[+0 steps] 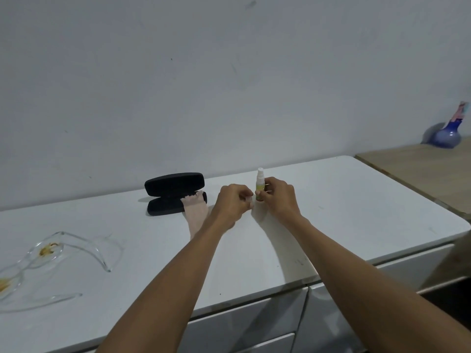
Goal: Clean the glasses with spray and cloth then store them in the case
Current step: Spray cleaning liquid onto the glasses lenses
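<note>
A small white spray bottle (259, 184) with a yellow-green label stands upright on the white cabinet top (344, 212). My right hand (279, 197) is closed around its lower part. My left hand (233, 202) is curled right beside the bottle, fingertips by its base; whether it holds anything is hidden. The clear-framed glasses (48, 256) lie at the far left, lenses smeared with yellow stains. The black case (174, 193) lies open near the wall. A pink cloth (196, 212) drapes out of it onto the top, partly under my left forearm.
A blue vase (447, 136) stands on a wooden surface (420, 169) at the back right. The wall runs close behind the case. Drawer fronts (254, 327) lie below the cabinet's front edge.
</note>
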Tool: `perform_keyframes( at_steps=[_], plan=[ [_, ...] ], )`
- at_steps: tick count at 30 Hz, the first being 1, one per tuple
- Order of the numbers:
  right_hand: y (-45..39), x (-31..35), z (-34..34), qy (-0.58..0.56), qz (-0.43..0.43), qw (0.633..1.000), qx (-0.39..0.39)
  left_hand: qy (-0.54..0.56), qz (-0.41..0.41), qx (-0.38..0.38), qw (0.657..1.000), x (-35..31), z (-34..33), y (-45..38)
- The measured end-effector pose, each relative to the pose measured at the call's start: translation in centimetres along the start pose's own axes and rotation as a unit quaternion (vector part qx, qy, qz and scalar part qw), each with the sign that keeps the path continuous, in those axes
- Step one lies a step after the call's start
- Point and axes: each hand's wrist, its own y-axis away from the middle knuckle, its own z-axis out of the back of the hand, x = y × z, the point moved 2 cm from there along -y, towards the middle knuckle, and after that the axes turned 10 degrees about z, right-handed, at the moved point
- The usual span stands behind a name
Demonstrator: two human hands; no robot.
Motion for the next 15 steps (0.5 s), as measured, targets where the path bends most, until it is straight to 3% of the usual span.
perform_keyframes(
  at_steps=[7, 15],
  plan=[
    [0.3, 0.1, 0.0, -0.02, -0.011, 1.0, -0.001, -0.022, -0.007, 0.017, 1.0, -0.5, 1.0, 0.8],
    [-0.5, 5.5, 0.4, -0.017, 0.108, 0.988, -0.106, -0.021, -0.06, -0.087, 0.994, -1.3, 9.0, 2.7]
  ],
)
